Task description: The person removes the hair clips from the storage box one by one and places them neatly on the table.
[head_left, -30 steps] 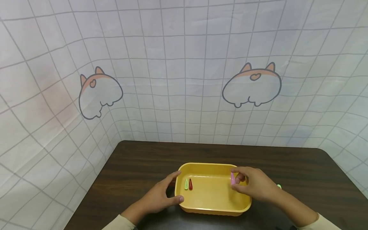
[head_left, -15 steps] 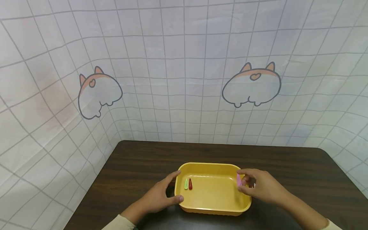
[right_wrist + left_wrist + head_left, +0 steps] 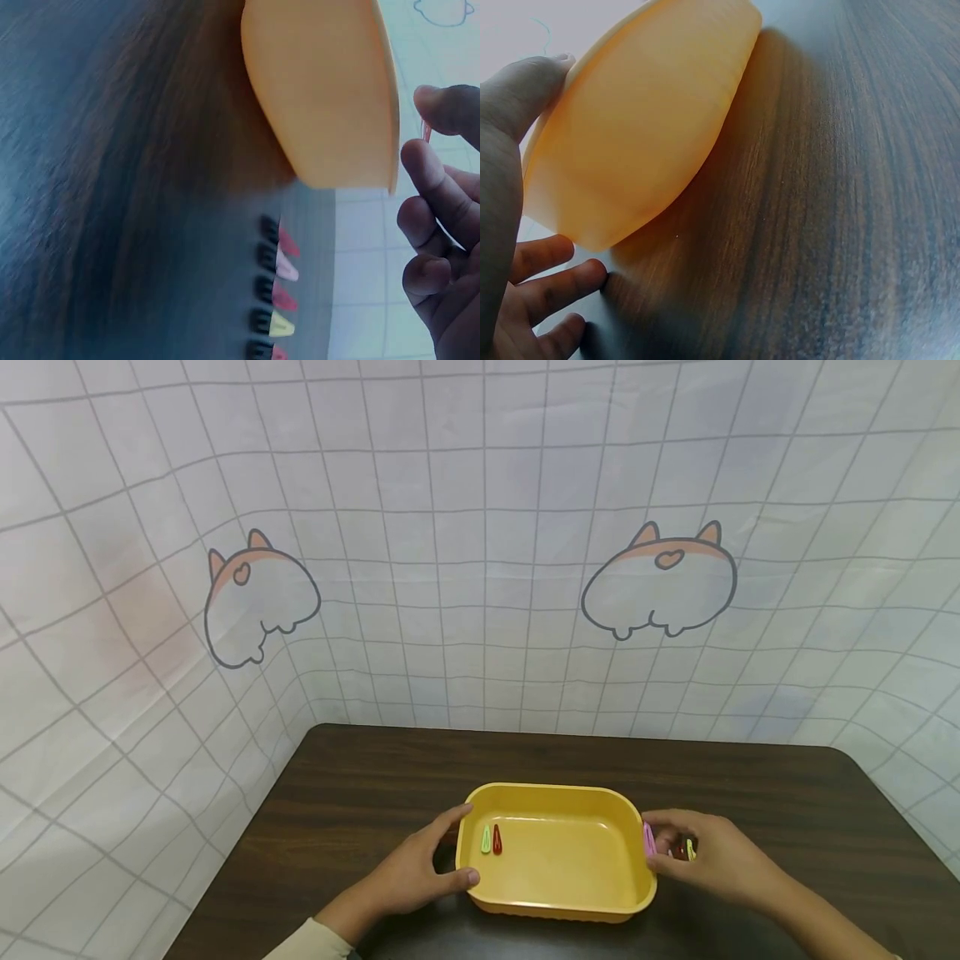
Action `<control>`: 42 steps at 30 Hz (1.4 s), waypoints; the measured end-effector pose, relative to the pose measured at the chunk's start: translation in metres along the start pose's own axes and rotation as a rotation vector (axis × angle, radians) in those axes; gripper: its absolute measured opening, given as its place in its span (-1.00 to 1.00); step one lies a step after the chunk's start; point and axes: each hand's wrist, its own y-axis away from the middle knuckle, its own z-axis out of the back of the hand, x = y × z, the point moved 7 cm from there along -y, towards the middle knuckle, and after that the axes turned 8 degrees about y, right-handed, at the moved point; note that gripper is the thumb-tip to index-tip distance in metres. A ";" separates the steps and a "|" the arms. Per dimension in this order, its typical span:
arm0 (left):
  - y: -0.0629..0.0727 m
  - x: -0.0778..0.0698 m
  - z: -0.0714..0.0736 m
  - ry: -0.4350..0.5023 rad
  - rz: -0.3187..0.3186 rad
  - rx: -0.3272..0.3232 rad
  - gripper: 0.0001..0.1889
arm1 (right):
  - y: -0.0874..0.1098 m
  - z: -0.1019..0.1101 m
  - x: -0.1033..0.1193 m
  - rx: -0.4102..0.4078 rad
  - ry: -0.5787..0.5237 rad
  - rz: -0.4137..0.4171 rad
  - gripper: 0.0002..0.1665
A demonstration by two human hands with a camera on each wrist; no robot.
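My left hand (image 3: 412,870) holds the left end of a yellow plastic basin (image 3: 555,913), thumb and index finger at its rim. Inside the basin, near its left wall, a light green hair clip (image 3: 486,840) and a dark red hair clip (image 3: 497,841) lie side by side. My right hand (image 3: 705,852) pinches a pink hair clip (image 3: 649,841) between thumb and index finger at the basin's right rim. In the right wrist view only a thin edge of that clip shows. Below that hand, a yellow clip (image 3: 691,850) is partly visible on the table.
Several hair clips stand in a row beside the basin in the right wrist view, among them a pale pink clip (image 3: 286,266) and a yellow one. The dark wood table (image 3: 390,768) meets a white checked cloth (image 3: 450,610) behind it.
My right hand has moved right with the pink clip, from over the basin's inside to its right rim. A yellow clip beneath it has come into view. My left hand has stayed put.
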 end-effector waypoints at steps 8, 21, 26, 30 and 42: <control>0.000 0.000 0.001 -0.015 0.004 -0.004 -0.07 | 0.011 0.000 -0.012 0.026 -0.014 -0.012 -0.36; 0.001 -0.001 0.000 -0.004 0.004 0.001 -0.08 | 0.024 -0.013 -0.029 0.037 0.001 0.008 -0.38; 0.002 -0.001 0.000 -0.006 0.001 -0.001 -0.08 | 0.028 -0.019 -0.035 0.064 0.006 -0.004 -0.35; 0.002 -0.001 0.000 -0.005 -0.003 -0.001 -0.08 | 0.031 -0.022 -0.036 0.057 0.017 0.013 -0.39; 0.001 -0.002 -0.001 -0.004 -0.013 0.003 -0.09 | 0.038 -0.031 -0.041 0.079 0.061 0.003 -0.41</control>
